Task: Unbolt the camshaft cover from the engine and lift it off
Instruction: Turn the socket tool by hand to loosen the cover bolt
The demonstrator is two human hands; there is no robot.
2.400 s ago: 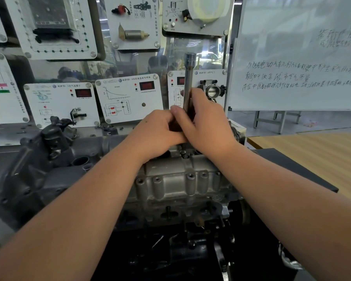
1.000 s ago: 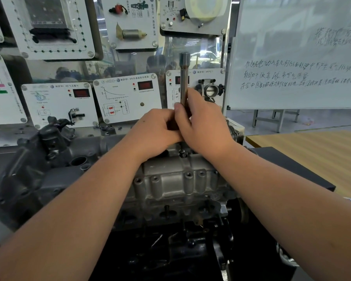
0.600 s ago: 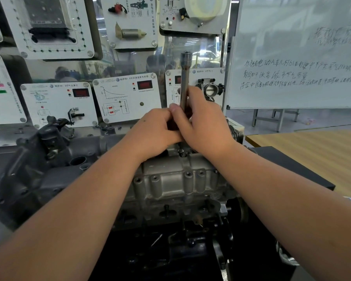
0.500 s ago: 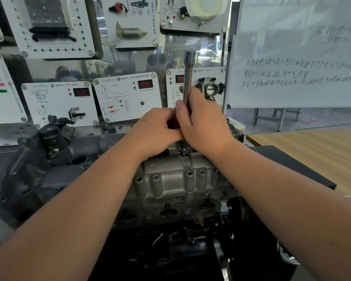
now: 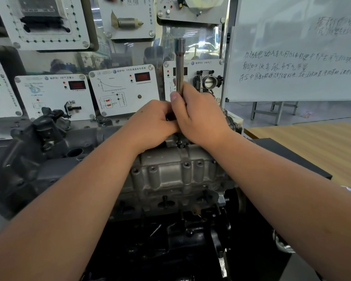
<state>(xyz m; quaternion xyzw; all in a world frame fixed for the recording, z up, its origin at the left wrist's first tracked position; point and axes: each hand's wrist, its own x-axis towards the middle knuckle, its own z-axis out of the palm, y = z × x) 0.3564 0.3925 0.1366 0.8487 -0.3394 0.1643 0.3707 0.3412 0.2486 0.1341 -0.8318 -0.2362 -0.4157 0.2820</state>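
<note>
The grey cast camshaft cover [image 5: 170,171] lies on top of the engine [image 5: 49,159] in the middle of the view, with several bolt holes along its near edge. A long steel socket extension [image 5: 180,63] stands upright over the cover's far edge. My right hand [image 5: 199,118] grips its lower shaft, thumb up against the bar. My left hand [image 5: 150,122] is curled around the tool's base just left of it; the tool's tip and the bolt under it are hidden by both hands. A small dark bolt head [image 5: 179,143] shows just below the hands.
White sensor training panels [image 5: 124,88] and a throttle body [image 5: 208,82] hang close behind the engine. A whiteboard [image 5: 292,57] stands at the right. A wooden table [image 5: 312,147] and a black mat [image 5: 288,157] lie to the right of the engine.
The upright tool has wobbled slightly left and right while both hands keep the same grip at its base. The hands stay over the same spot on the cover.
</note>
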